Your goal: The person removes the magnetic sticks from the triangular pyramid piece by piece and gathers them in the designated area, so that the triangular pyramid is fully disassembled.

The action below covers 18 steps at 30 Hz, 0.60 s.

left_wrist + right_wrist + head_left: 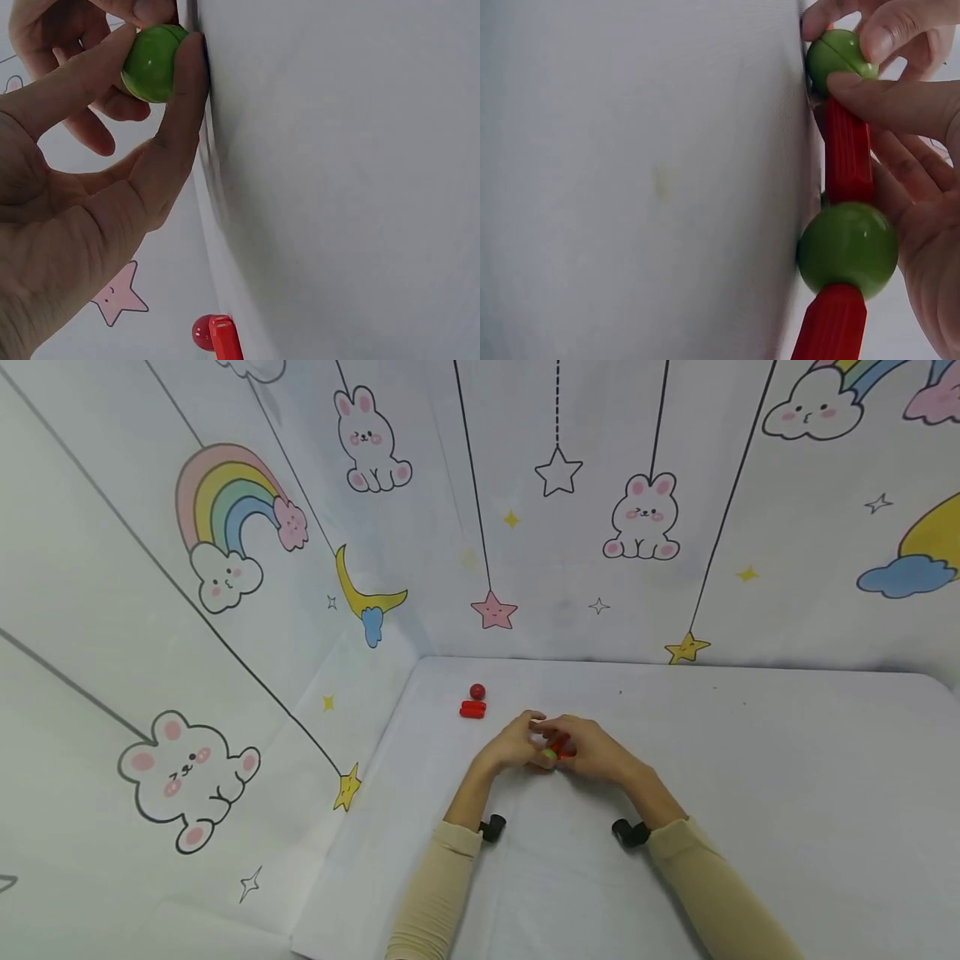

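My left hand (512, 747) pinches a small green ball (152, 64) between thumb and finger, just over the white table. From the other side my right hand (596, 752) grips a ridged red rod (847, 154), its thumb lying across the rod's end where it meets that green ball. Below, in the right wrist view, the rod runs to a second green ball (847, 247). Another red rod (831, 326) extends from this ball toward the bottom edge. In the head view the fingers cover most of these pieces.
A red ball (477, 692) and a pair of red rods (472, 710) lie beyond my left hand on the white table (750, 793). Cloth walls (450, 527) printed with cartoons rise along the table's back and left sides.
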Each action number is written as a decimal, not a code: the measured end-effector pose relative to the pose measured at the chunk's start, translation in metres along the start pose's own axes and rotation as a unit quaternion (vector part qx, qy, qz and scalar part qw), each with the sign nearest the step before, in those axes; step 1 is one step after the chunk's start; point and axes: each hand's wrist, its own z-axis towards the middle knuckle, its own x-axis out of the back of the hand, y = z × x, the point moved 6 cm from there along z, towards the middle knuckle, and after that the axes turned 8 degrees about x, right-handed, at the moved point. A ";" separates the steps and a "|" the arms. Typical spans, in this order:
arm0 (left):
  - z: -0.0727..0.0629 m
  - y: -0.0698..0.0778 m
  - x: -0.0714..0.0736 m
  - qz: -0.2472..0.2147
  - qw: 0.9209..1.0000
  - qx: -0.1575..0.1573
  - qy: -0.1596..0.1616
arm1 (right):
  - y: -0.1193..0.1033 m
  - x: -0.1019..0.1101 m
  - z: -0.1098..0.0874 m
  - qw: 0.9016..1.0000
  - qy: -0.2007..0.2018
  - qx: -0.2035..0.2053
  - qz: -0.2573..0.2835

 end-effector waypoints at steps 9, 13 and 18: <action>0.002 -0.006 0.023 -0.017 0.999 -0.002 0.045 | 0.005 0.008 -0.005 1.000 0.008 -0.028 -0.002; 0.003 -0.006 0.037 -0.022 0.996 -0.006 0.086 | 0.005 0.006 -0.003 1.000 0.003 -0.029 -0.003; 0.010 -0.005 0.050 -0.059 0.992 -0.015 0.112 | 0.004 0.005 -0.003 0.999 0.000 -0.041 0.003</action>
